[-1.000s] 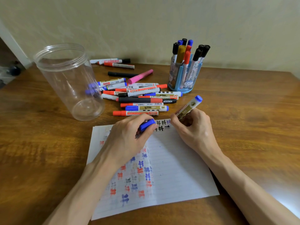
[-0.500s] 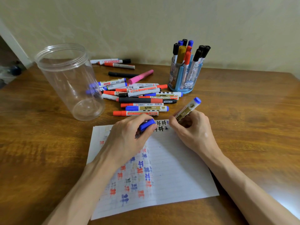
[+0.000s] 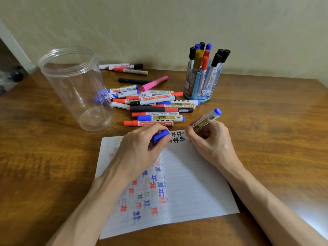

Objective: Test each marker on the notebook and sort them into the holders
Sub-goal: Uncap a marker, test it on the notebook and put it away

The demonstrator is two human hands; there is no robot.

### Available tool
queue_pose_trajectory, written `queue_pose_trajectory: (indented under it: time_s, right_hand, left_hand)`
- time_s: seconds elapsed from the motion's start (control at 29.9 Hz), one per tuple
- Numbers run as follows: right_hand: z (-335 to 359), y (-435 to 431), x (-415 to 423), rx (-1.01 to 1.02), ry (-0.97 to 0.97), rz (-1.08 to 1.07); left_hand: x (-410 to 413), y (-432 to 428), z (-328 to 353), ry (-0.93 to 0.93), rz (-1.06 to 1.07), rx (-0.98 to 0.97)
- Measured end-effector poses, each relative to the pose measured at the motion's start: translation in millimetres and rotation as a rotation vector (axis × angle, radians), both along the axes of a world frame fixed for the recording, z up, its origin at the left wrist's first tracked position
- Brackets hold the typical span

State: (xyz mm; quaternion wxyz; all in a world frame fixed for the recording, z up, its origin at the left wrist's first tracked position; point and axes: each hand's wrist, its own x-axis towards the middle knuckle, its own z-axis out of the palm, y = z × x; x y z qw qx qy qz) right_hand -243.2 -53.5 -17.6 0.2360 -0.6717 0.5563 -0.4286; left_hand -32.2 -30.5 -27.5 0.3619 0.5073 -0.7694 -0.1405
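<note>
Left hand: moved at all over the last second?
No. The left hand holds the blue cap at the same spot, just in front of the red marker lying nearest the paper.

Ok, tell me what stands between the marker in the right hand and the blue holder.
Nothing visible: only bare table lies between the marker and the holder. The loose pile lies just left of that path.

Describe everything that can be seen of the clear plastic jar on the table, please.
The jar is tall, round and made of clear plastic, with a ribbed screw rim and no lid. It stands mouth up on the wooden table, at the far left, and looks empty. In this wide view it seems to lean. The blue caps seen through its wall belong to markers lying beside it; whether they touch it cannot be told.
</note>
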Motion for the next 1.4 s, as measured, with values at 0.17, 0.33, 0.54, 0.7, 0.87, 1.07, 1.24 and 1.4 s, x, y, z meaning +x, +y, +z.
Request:
queue_pose_trajectory:
  time_s: [0.17, 0.33, 0.54, 0.7, 0.87, 1.07, 1.24, 1.4]
  right_hand:
    - [3.0, 1.9, -0.7, 0.023, -0.049, 0.010]
    - [0.0, -0.4, -2.6, 0.004, -0.094, -0.031]
    - [-2.6, -1.7, -2.5, 0.010, -0.040, -0.021]
    - [-2.8, -2.4, -3.4, 0.036, -0.065, 0.022]
    - [5.7, -3.2, -7.0, 0.062, -0.304, 0.042]
    - [12.0, 3.0, -10.4, 0.160, -0.490, 0.194]
    - [11.2, 3.7, -10.3, 0.189, -0.498, 0.270]
    - [8.4, 6.7, -6.3, 0.201, -0.433, 0.339]
  left_hand:
    - [0.0, -0.2, -0.7, 0.003, 0.000, 0.009]
    - [0.0, 0.9, -0.4, 0.013, -0.001, 0.017]
    - [0.2, 2.0, 1.0, 0.025, -0.007, 0.014]
    - [0.2, 1.4, -0.2, 0.037, -0.038, 0.030]
    - [0.9, -0.1, -0.6, 0.053, -0.081, 0.021]
    - [1.0, -2.9, -0.6, 0.060, -0.077, 0.005]
    - [0.7, 0.9, 3.6, 0.144, -0.059, 0.026]
    - [-0.3, 1.7, 5.6, 0.119, -0.057, 0.009]
